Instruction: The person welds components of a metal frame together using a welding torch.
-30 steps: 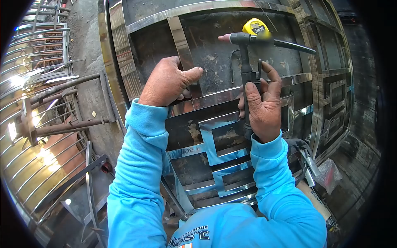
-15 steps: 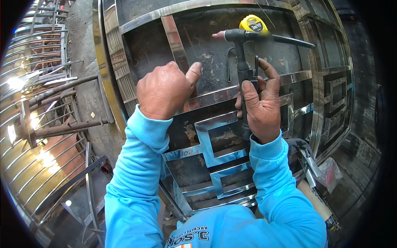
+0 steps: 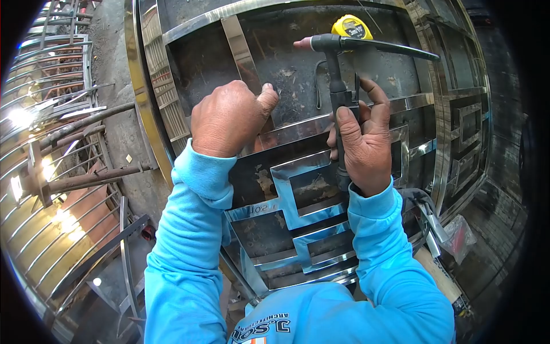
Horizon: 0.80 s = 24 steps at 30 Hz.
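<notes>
Torch (image 3: 336, 80) of black T-shaped form, with a pink nozzle and a long black tail, is gripped around its handle by the right hand (image 3: 366, 146), the thumb laid along the near side. It is held above a polished metal framework (image 3: 295, 131), its nozzle turned to the left. The left hand (image 3: 229, 117) is curled, knuckles up and thumb stretched out, over the lower part of a narrow shiny metal strip (image 3: 238, 49); whether anything is grasped beneath it cannot be told, since the fingertips are hidden. A rounded yellow tape measure (image 3: 350, 27) is seen just beyond the torch's head, against a dark, stained flat surface (image 3: 295, 57). Both arms are covered by light blue sleeves (image 3: 192, 241). Nearer the body, angular mirror-bright metal scrollwork (image 3: 286, 198) is set within the framework.
</notes>
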### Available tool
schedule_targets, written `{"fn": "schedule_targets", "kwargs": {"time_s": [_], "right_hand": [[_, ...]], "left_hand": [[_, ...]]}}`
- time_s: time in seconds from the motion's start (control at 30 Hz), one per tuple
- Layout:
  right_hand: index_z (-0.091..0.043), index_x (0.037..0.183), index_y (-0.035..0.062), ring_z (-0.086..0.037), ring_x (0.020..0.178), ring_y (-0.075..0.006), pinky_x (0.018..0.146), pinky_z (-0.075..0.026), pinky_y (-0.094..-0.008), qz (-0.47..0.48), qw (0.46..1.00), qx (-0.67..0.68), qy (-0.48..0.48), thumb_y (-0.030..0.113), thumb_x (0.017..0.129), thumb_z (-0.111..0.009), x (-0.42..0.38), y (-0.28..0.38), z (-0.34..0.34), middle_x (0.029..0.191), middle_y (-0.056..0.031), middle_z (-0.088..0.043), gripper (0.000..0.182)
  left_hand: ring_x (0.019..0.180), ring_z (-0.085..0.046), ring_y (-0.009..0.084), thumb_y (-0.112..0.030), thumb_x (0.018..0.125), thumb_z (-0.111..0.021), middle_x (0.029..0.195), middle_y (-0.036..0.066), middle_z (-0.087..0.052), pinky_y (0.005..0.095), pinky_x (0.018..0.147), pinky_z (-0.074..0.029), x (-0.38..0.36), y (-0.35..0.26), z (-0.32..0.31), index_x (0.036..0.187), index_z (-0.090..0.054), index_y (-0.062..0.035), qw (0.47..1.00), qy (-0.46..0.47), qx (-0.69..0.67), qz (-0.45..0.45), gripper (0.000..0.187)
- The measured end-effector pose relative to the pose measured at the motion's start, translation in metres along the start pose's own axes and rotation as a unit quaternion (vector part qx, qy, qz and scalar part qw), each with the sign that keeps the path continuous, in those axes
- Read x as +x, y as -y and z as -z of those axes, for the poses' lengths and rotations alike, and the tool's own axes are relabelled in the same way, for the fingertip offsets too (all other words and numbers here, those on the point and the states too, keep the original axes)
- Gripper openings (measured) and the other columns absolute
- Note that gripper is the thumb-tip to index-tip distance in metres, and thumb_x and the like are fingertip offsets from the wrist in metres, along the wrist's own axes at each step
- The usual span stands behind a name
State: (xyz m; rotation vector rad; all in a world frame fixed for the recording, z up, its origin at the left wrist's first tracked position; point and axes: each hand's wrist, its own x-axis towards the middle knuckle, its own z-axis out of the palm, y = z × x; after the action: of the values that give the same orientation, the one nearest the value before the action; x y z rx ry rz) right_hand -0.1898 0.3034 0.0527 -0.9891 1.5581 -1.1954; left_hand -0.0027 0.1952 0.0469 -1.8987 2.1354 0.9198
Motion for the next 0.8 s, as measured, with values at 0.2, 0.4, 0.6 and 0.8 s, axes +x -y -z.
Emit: {"fn": "schedule_targets", "kwargs": {"time_s": [0.2,0.4,0.6,0.8], "right_hand": [[-0.029,0.151,0.0093,-0.061,0.068,-0.0066,0.053,-0.049,-0.0202,0.007,1.0,0.013,0.001,0.019,0.104,-0.06,0.0,-0.001,0.0,0.091,-0.0053,-0.061,0.057],[-0.031,0.149,0.008,-0.06,0.065,-0.0084,0.051,-0.048,-0.0221,0.019,1.0,0.01,-0.021,0.017,0.102,-0.062,0.0,-0.003,-0.001,0.086,-0.0054,-0.061,0.057],[-0.032,0.148,0.0073,-0.058,0.059,-0.0091,0.048,-0.048,-0.0246,0.028,0.998,0.009,-0.06,0.019,0.101,-0.064,-0.002,-0.004,-0.005,0.084,-0.0057,-0.061,0.058],[-0.034,0.148,0.0116,-0.058,0.056,-0.0118,0.048,-0.049,-0.0283,0.018,0.993,-0.009,-0.119,0.021,0.099,-0.066,-0.004,-0.018,-0.01,0.081,-0.006,-0.062,0.06]], "left_hand": [[0.069,-0.072,0.0325,-0.057,0.094,-0.06,0.069,0.018,-0.071,0.0446,0.069,-0.057,0.004,0.001,0.01,0.073,-0.077,-0.0038,0.998,0.049,-0.038,0.001,0.06],[0.066,-0.071,0.034,-0.06,0.094,-0.06,0.068,0.02,-0.07,0.0441,0.066,-0.056,0.013,0.01,0.003,0.073,-0.076,0.001,0.998,0.042,-0.04,-0.024,0.066],[0.067,-0.071,0.0346,-0.061,0.093,-0.061,0.067,0.019,-0.069,0.0437,0.068,-0.055,0.015,0.015,0.013,0.075,-0.074,0.005,0.989,0.104,-0.103,-0.035,0.069],[0.091,-0.072,0.0408,-0.062,0.093,-0.058,0.082,0.025,-0.073,0.0474,0.084,-0.054,0.006,0.018,0.004,0.087,-0.074,0.0061,0.991,-0.01,-0.114,-0.065,0.07]]}}
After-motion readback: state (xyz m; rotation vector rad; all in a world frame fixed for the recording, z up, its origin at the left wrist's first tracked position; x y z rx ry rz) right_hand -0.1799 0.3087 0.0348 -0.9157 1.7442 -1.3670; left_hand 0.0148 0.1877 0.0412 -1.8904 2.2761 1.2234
